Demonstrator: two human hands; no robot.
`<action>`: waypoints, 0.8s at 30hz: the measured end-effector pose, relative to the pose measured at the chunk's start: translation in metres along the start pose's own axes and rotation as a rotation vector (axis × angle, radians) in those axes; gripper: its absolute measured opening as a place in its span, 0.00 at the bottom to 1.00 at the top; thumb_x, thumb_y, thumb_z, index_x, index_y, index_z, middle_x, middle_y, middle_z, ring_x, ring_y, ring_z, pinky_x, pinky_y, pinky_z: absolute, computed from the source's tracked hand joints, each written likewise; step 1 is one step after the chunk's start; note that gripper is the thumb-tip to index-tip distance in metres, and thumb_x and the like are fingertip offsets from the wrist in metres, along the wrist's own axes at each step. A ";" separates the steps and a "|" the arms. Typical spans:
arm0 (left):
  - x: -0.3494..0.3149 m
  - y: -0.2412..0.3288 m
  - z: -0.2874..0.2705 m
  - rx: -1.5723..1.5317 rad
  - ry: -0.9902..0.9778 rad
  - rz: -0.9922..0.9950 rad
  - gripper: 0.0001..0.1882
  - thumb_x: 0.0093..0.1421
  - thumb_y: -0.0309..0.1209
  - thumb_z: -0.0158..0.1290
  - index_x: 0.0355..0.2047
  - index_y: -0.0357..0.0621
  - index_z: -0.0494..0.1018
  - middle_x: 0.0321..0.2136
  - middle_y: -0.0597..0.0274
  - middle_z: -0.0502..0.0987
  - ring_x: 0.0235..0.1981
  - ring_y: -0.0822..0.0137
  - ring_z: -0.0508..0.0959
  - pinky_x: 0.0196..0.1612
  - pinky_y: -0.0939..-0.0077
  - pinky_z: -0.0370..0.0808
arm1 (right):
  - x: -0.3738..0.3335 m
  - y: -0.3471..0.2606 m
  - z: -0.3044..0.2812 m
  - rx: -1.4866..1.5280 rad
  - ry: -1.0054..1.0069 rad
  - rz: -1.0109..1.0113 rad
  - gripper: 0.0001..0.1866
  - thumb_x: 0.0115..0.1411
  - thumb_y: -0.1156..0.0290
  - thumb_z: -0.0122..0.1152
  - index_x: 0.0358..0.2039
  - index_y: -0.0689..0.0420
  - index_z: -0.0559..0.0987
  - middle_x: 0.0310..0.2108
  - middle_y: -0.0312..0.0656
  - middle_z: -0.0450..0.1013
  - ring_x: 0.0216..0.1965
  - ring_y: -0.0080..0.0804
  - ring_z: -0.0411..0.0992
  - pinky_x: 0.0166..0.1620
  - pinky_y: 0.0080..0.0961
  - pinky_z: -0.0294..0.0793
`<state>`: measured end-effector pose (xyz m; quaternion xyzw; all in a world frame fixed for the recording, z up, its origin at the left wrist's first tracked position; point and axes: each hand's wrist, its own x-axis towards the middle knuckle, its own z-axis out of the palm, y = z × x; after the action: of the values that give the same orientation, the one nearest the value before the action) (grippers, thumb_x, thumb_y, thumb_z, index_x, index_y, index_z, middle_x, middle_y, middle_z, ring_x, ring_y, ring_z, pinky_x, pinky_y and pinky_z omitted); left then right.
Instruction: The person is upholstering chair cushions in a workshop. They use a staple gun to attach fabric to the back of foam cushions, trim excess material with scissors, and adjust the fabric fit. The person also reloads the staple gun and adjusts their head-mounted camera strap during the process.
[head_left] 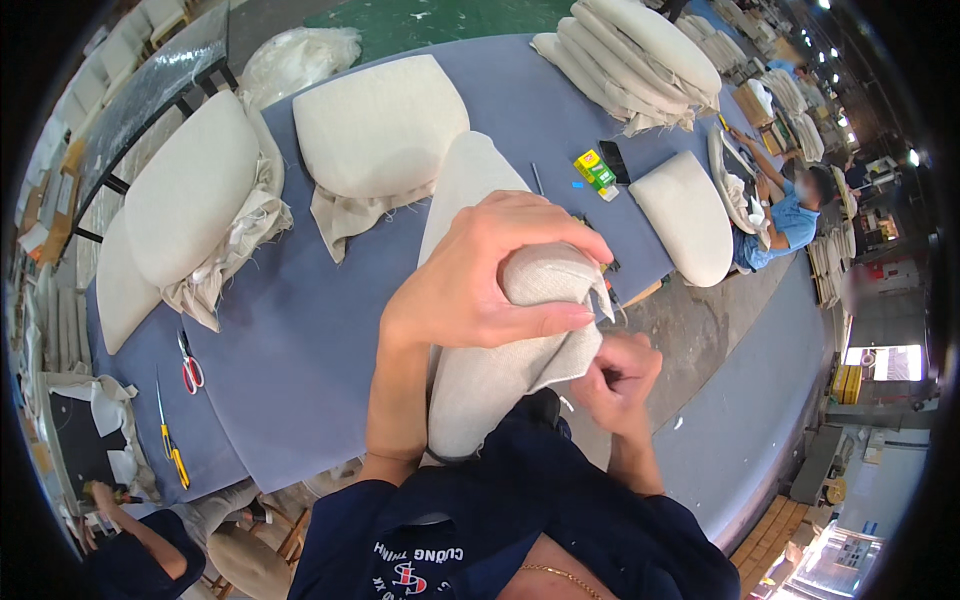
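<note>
A beige fabric-covered chair pad [470,385] stands on edge against my body, over the edge of the table. My left hand [490,265] is wrapped over its rounded end, thumb and fingers curved around the fabric. A loose flap of the cover [570,357] hangs open on the right side of that end. My right hand [622,375] is closed beside the flap, its fingers curled at the fabric's edge. Their tips are partly hidden, and the cloth edge seems to be between them.
Beige pads [380,125] lie on the blue-grey table [290,350], with a stack [640,60] at the far right. Red-handled scissors [191,370], a yellow cutter [174,455], a green-yellow box [596,172] and a phone [613,160] lie there. Co-workers sit at right [795,225] and lower left [150,555].
</note>
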<state>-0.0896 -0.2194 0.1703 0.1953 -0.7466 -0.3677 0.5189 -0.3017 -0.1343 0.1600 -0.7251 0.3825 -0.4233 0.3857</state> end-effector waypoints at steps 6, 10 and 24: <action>0.003 -0.005 0.002 -0.011 -0.044 0.019 0.17 0.49 0.33 0.67 0.39 0.39 0.82 0.36 0.56 0.83 0.39 0.56 0.81 0.51 0.64 0.71 | -0.002 0.022 -0.020 0.060 -0.157 -0.108 0.07 0.59 0.77 0.63 0.24 0.63 0.80 0.14 0.40 0.68 0.13 0.36 0.66 0.21 0.28 0.62; 0.001 -0.007 0.000 0.025 0.000 0.024 0.17 0.49 0.33 0.66 0.39 0.39 0.82 0.36 0.56 0.83 0.40 0.56 0.81 0.51 0.62 0.71 | 0.004 0.019 -0.011 0.038 -0.102 -0.128 0.08 0.59 0.79 0.61 0.22 0.63 0.79 0.13 0.40 0.67 0.13 0.34 0.66 0.21 0.28 0.62; -0.015 0.009 -0.019 -0.082 0.071 -0.061 0.17 0.49 0.33 0.61 0.36 0.34 0.82 0.34 0.51 0.83 0.43 0.54 0.79 0.57 0.56 0.68 | 0.008 0.027 0.029 0.115 -0.022 -0.214 0.06 0.57 0.78 0.63 0.23 0.62 0.80 0.16 0.43 0.73 0.15 0.38 0.72 0.22 0.30 0.67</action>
<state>-0.0656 -0.2101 0.1711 0.2095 -0.7057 -0.4063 0.5413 -0.2789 -0.1457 0.1287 -0.7432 0.2736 -0.4752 0.3833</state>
